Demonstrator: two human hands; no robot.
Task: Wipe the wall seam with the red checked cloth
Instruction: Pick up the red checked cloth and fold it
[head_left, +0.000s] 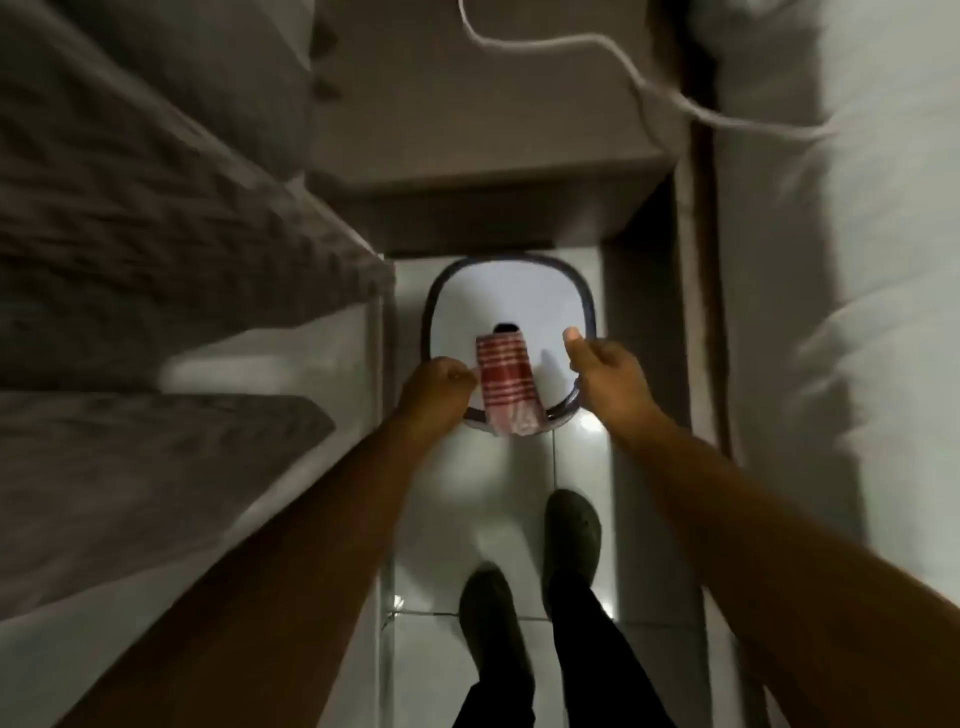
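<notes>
The red checked cloth (506, 382) lies folded on a white stool (511, 299) with a dark rim, its near end hanging over the front edge. My left hand (439, 389) is closed at the stool's left rim, knuckles touching the cloth's left edge. My right hand (605, 374) grips the right rim, thumb pointing up over the seat. The picture is blurred, and I cannot tell which line is the wall seam.
The stool stands on a white tiled floor (519, 493) in a narrow aisle. A bed with grey bedding (156, 234) is at the left, a white mattress (831, 312) at the right. A cabinet (483, 156) with a white cable (623, 67) closes the far end. My feet (571, 525) stand behind the stool.
</notes>
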